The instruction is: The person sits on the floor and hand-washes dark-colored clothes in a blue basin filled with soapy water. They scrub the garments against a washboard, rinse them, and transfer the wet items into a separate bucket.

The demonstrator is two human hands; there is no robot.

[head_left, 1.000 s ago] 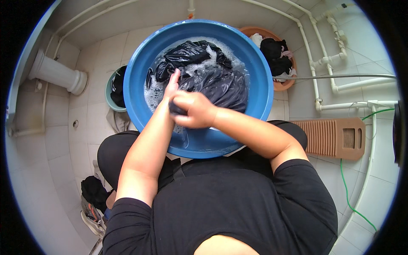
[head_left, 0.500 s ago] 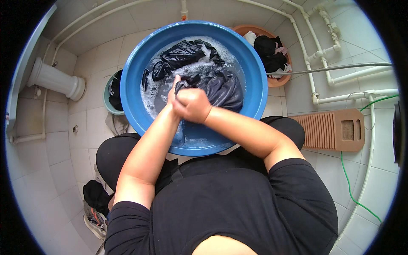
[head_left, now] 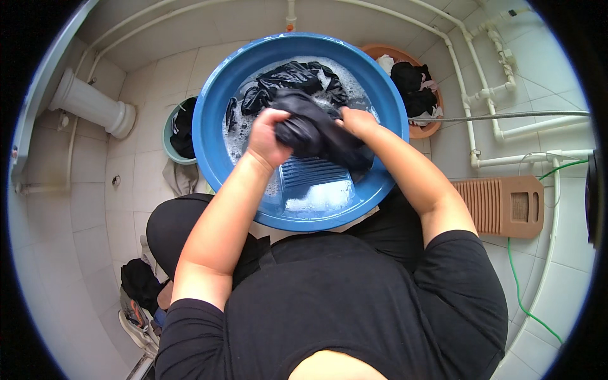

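A wet black garment [head_left: 313, 133] is stretched between my two hands over a large blue tub [head_left: 206, 120]. My left hand [head_left: 268, 138] grips its left end, fingers closed round the cloth. My right hand [head_left: 358, 121] closes on the right part, with one end hanging down toward the tub's near right wall. Below the cloth, a ribbed washboard surface [head_left: 315, 171] shows inside the tub, with a patch of suds on its near part. More black cloth [head_left: 288, 77] lies in the foamy water at the far side. The held garment is partly blurred.
An orange basin [head_left: 435, 128] with dark and light clothes stands behind the tub at right. A teal basin [head_left: 170, 142] with black cloth is at left. On the right lie a brown washboard [head_left: 506, 206] and a green hose [head_left: 520, 288]. A grey hose [head_left: 500, 117] crosses near white pipes.
My hands were together over the cloth; now they are apart, the right one further right. The garment has been raised and stretched between them, uncovering the ribbed surface.
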